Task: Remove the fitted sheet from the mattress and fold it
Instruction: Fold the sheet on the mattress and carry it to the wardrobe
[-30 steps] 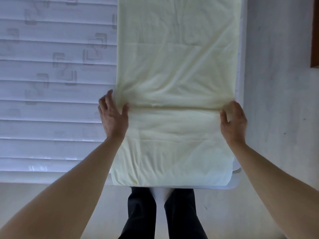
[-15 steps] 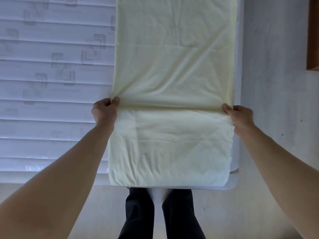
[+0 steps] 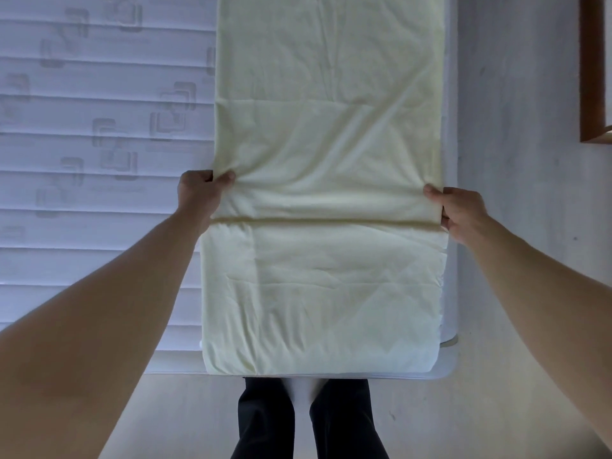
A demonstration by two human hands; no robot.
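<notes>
The pale yellow fitted sheet [image 3: 328, 127] lies as a long folded strip along the right side of the white quilted mattress [image 3: 99, 160]. Its near end is doubled over, with a fold line running across the strip between my hands. My left hand [image 3: 198, 190] pinches the strip's left edge at that fold, thumb on top. My right hand [image 3: 460, 212] grips the right edge at the same level, fingers curled round the cloth. The cloth bunches slightly at both grips.
The mattress corner [image 3: 447, 366] ends near my dark-trousered legs [image 3: 308, 422]. Pale floor [image 3: 530, 127] runs along the right side. A brown wooden piece of furniture [image 3: 592, 77] stands at the far right edge.
Both hands went from resting flat at the fold to pinching the sheet's edges, and the gripped fold has risen slightly with new creases in the cloth.
</notes>
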